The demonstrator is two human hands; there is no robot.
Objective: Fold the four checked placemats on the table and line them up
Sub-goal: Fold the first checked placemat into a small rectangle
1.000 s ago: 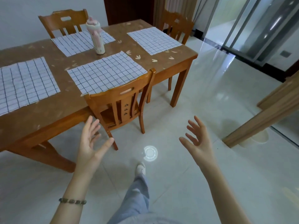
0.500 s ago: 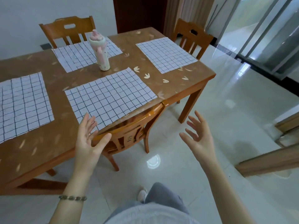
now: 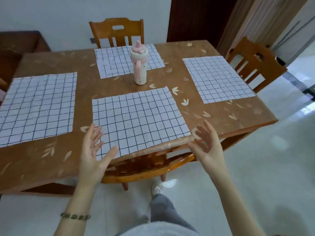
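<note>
Several white placemats with dark checks lie flat and unfolded on the brown wooden table [image 3: 51,157]. The near placemat [image 3: 138,120] lies at the front edge, right before me. Another placemat [image 3: 37,108] lies to the left, one placemat [image 3: 218,77] to the right, and the far placemat [image 3: 115,63] at the back. My left hand [image 3: 93,154] hovers open over the near placemat's front left corner. My right hand [image 3: 208,145] is open by its front right corner, at the table's edge. Neither hand holds anything.
A pink and white bottle [image 3: 139,65] stands upright mid-table, partly in front of the far placemat. A wooden chair [image 3: 144,172] is tucked under the front edge between my hands. Other chairs stand at the back [image 3: 117,31] and right [image 3: 254,62]. Tiled floor lies to the right.
I have stepped up to the table, and the view now faces it squarely. Both open hands have moved forward to the near placemat's front corners.
</note>
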